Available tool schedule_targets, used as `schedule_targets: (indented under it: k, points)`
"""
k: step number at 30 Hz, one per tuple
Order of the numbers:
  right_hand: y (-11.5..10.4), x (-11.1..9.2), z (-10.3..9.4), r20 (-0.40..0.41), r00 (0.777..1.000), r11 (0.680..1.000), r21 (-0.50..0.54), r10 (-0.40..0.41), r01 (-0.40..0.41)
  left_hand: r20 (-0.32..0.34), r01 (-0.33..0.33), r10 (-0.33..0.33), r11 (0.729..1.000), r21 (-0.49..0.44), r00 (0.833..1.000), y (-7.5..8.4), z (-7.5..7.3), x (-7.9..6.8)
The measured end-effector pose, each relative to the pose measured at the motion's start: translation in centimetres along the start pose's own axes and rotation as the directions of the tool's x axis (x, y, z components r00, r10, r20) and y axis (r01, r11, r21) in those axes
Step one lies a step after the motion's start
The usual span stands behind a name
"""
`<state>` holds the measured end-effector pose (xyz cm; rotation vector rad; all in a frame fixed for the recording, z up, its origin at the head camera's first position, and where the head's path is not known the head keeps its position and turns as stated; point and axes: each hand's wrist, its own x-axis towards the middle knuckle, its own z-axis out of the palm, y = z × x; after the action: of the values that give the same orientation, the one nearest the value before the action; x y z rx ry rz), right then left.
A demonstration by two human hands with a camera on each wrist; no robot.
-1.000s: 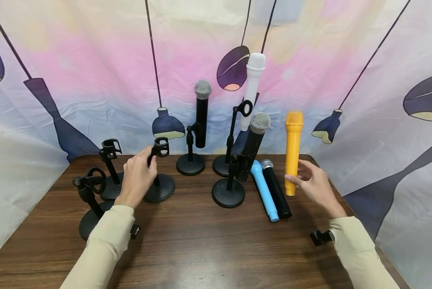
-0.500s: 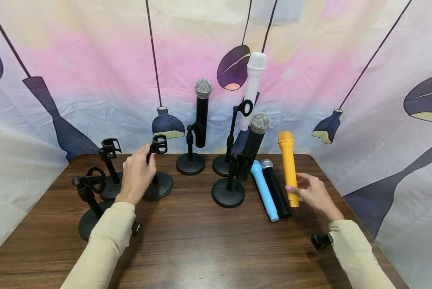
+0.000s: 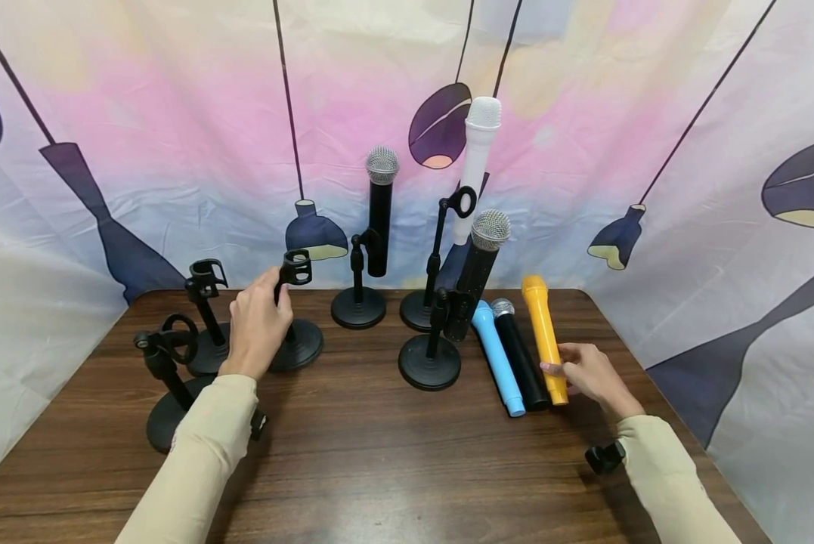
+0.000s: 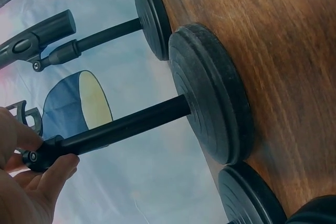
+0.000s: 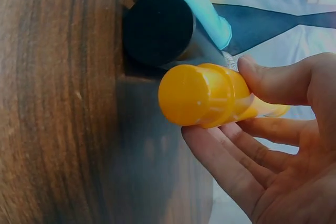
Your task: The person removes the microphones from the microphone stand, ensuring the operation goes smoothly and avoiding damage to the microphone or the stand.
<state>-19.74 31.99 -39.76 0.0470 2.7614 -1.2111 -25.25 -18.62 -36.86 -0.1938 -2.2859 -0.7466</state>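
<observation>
Near the table's left-middle, my left hand [image 3: 255, 325] pinches the top of a black desktop microphone stand [image 4: 131, 124], just below its clip. Its round base rests on the wood, and its clip holds no microphone. At the right, my right hand [image 3: 597, 378] grips a yellow microphone [image 3: 541, 332] near its lower end, thumb on one side and fingers on the other. The yellow microphone leans, head away from me, right beside a black microphone [image 3: 521, 359] with a silver head. A light blue microphone [image 3: 498, 359] lies on that one's left.
Two stands with unfilled clips, a rear stand [image 3: 209, 347] and a front stand [image 3: 168, 412], are at the left. Further back, other stands carry a black microphone [image 3: 380, 219], a white microphone [image 3: 476, 162] and a speckled black microphone [image 3: 475, 276]. A printed curtain [image 3: 196, 91] hangs behind the table [image 3: 379, 468].
My right hand has lowered the yellow microphone from nearly upright to a lean, closer to the lying black one. My left hand and its stand have shifted slightly back.
</observation>
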Motion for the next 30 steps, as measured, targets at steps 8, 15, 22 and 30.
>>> schedule_targets:
  k: [8,15,22,30]
  points:
    - [0.7,0.4,0.3,0.052,0.997,0.998,-0.006,0.056,-0.055,-0.012,0.0,0.0,1.0,0.002,1.0,-0.2,0.3,0.2]
    - [1.0,0.7,0.6,0.084,0.993,0.997,-0.008,0.082,-0.082,-0.016,0.003,-0.003,1.0,-0.005,1.0,-0.3,0.5,0.1]
    - [1.1,0.9,0.7,0.107,0.991,0.996,-0.015,0.084,-0.083,-0.016,0.026,-0.026,0.999,-0.025,1.0,-0.3,0.5,0.0]
    - [1.2,0.9,0.6,0.123,0.988,0.996,-0.026,0.089,-0.087,0.019,0.061,-0.06,0.997,-0.049,0.998,-0.1,0.0,-0.1]
